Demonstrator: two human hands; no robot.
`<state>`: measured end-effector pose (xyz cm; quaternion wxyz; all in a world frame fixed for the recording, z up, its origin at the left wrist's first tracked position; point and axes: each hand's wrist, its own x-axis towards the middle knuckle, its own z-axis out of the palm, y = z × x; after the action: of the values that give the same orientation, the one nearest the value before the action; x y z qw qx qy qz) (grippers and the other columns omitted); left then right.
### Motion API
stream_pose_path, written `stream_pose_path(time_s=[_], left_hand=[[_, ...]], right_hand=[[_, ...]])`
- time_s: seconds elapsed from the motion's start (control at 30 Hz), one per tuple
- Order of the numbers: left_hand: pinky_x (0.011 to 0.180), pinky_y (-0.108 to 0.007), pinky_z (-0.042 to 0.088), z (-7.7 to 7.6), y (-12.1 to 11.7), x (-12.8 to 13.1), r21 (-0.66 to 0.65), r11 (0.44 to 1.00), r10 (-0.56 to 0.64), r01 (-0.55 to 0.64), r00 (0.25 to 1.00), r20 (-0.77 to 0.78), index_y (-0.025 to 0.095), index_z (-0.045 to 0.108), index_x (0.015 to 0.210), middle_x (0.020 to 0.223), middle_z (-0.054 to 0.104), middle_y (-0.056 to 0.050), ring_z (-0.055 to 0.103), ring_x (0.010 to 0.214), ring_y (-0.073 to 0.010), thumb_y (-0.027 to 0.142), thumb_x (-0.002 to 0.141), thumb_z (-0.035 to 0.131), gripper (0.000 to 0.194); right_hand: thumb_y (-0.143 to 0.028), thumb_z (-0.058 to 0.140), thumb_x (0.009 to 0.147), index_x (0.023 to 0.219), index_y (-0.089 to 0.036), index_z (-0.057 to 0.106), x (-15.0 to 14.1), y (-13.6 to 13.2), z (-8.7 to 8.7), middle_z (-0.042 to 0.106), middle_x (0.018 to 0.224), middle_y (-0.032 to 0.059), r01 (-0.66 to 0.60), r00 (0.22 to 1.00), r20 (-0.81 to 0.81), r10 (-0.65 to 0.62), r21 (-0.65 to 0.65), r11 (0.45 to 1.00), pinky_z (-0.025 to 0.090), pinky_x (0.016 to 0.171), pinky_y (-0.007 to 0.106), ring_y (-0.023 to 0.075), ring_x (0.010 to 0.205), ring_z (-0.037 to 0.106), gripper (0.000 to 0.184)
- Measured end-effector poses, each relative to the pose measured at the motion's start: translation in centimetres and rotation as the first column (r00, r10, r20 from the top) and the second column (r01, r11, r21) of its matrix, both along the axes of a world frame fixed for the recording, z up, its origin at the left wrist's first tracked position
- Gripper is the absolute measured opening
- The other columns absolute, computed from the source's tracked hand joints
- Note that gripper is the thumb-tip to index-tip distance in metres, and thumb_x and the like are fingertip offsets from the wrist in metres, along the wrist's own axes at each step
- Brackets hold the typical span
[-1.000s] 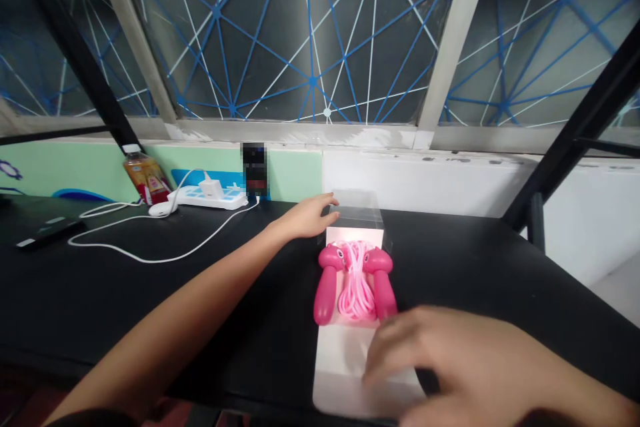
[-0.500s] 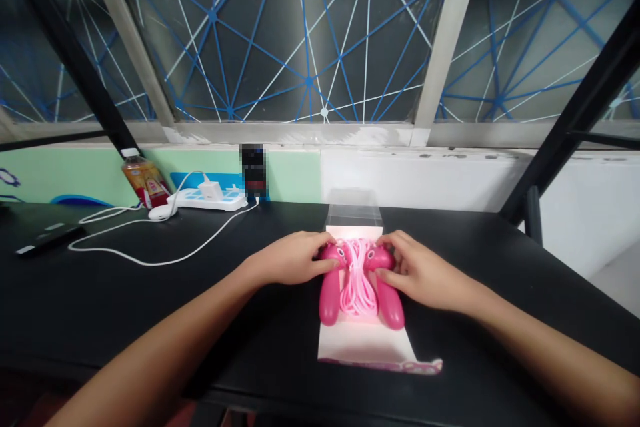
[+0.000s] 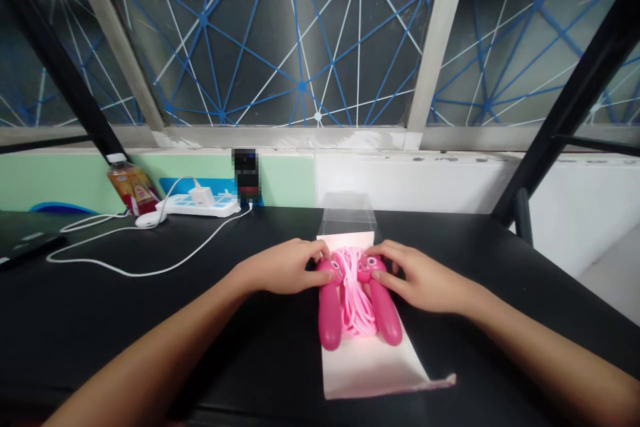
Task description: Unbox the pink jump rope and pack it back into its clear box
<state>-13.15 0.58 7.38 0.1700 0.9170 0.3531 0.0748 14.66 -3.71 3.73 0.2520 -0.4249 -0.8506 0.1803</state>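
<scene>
left grip (image 3: 283, 268) and right grip (image 3: 423, 278) curled closed over the handle heads of a pink jump rope (image 3: 356, 293), on a white card (image 3: 373, 367) on the black counter (image 3: 100, 327); clear plastic box (image 3: 346, 213) just behind, power strip (image 3: 200, 207) and juice bottle (image 3: 133, 187) off left, blue-webbed window (image 3: 300, 33) above.

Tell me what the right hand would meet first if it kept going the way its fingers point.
The pink skipping-rope handle comes first: the right hand appears to be on it. Beyond that lies the pink rope coil, though depth is hard to judge.
</scene>
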Motion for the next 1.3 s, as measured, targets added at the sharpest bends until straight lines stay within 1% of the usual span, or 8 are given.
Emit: stream_pose_path(time_s=[0.3, 0.47, 0.57, 0.63, 0.83, 0.97, 1.17, 1.3], left_hand=[[0.070, -0.028, 0.043, -0.9, 0.7, -0.2, 0.035, 0.999, 0.008, -0.011, 0.995, 0.098, 0.022, 0.062, 0.105, 0.086, 0.069, -0.003, 0.063, 0.077, -0.0192, 0.050, 0.086, 0.061, 0.034], [0.069, -0.029, 0.044, -1.3, 0.4, 0.3, 0.110, 0.991, 0.078, -0.082, 0.996, 0.039, 0.023, 0.061, 0.102, 0.091, 0.070, -0.005, 0.065, 0.081, -0.0223, 0.054, 0.086, 0.060, 0.035], [0.067, -0.029, 0.044, -1.5, 0.1, 0.5, 0.129, 0.983, 0.126, -0.128, 0.992, 0.022, 0.023, 0.058, 0.103, 0.093, 0.070, -0.005, 0.066, 0.080, -0.0229, 0.056, 0.085, 0.060, 0.037], [0.066, -0.029, 0.044, -1.6, 0.0, 0.7, 0.141, 0.979, 0.145, -0.146, 0.989, 0.021, 0.023, 0.056, 0.103, 0.094, 0.070, -0.005, 0.066, 0.080, -0.0232, 0.056, 0.084, 0.061, 0.038], [0.066, -0.029, 0.045, -2.0, -0.1, 1.0, 0.189, 0.972, 0.134, -0.138, 0.990, 0.034, 0.023, 0.056, 0.105, 0.094, 0.070, -0.004, 0.066, 0.080, -0.0224, 0.056, 0.086, 0.059, 0.038], [0.062, -0.027, 0.043, -2.7, 0.2, 1.1, 0.207, 0.967, 0.136, -0.145, 0.989, 0.057, 0.023, 0.055, 0.108, 0.095, 0.070, -0.004, 0.065, 0.076, -0.0205, 0.057, 0.089, 0.055, 0.039], [0.065, -0.029, 0.044, -2.6, 0.4, 1.0, 0.283, 0.952, 0.107, -0.118, 0.993, 0.054, 0.025, 0.056, 0.110, 0.098, 0.071, -0.001, 0.067, 0.081, -0.0213, 0.054, 0.093, 0.050, 0.035], [0.067, -0.028, 0.047, -2.4, 1.8, 0.7, 0.328, 0.919, 0.164, -0.218, 0.969, 0.186, 0.025, 0.059, 0.107, 0.095, 0.071, 0.001, 0.067, 0.082, -0.0184, 0.041, 0.097, 0.044, 0.024]], right_hand=[[-0.033, 0.047, 0.098, 0.126, -0.022, 0.056, -0.2, -0.2, -0.3, 0.061, 0.109, 0.0096, -0.021, 0.997, 0.074, 0.014, 0.086, 0.996, 0.052, 0.082, 0.039, 0.0212, 0.090, 0.062, 0.031], [-0.040, 0.044, 0.099, 0.129, -0.022, 0.052, -0.8, -0.4, -0.8, 0.060, 0.114, 0.0101, 0.075, 0.980, 0.170, -0.105, 0.175, 0.982, 0.055, 0.080, 0.042, 0.0236, 0.093, 0.063, 0.035], [-0.039, 0.040, 0.100, 0.124, -0.017, 0.056, -1.9, -1.3, -0.3, 0.060, 0.111, 0.0141, 0.107, 0.930, 0.304, -0.207, 0.314, 0.943, 0.056, 0.068, 0.042, 0.0283, 0.094, 0.063, 0.036], [-0.036, 0.039, 0.100, 0.119, -0.016, 0.059, -2.7, -2.4, 0.1, 0.060, 0.107, 0.0155, 0.065, 0.905, 0.368, -0.215, 0.381, 0.922, 0.056, 0.061, 0.039, 0.0302, 0.095, 0.061, 0.035], [-0.044, 0.053, 0.093, 0.132, -0.023, 0.053, -4.4, -5.1, 0.3, 0.062, 0.111, 0.0137, -0.273, 0.871, 0.485, 0.081, 0.339, 0.900, 0.056, 0.068, 0.040, 0.0311, 0.098, 0.061, 0.044], [-0.031, 0.049, 0.098, 0.135, -0.028, 0.050, -4.4, -4.8, -0.4, 0.061, 0.117, 0.0118, -0.261, 0.853, 0.521, 0.034, 0.369, 0.892, 0.056, 0.071, 0.038, 0.0289, 0.102, 0.062, 0.038], [-0.028, 0.047, 0.098, 0.140, -0.029, 0.046, -4.2, -4.4, -0.6, 0.060, 0.121, 0.0114, -0.261, 0.844, 0.536, 0.018, 0.380, 0.887, 0.055, 0.070, 0.039, 0.0285, 0.100, 0.062, 0.042], [-0.024, 0.050, 0.094, 0.137, -0.027, 0.047, -4.8, -5.2, -0.2, 0.063, 0.116, 0.0118, -0.270, 0.826, 0.563, 0.006, 0.386, 0.882, 0.052, 0.063, 0.035, 0.0293, 0.097, 0.063, 0.043]])
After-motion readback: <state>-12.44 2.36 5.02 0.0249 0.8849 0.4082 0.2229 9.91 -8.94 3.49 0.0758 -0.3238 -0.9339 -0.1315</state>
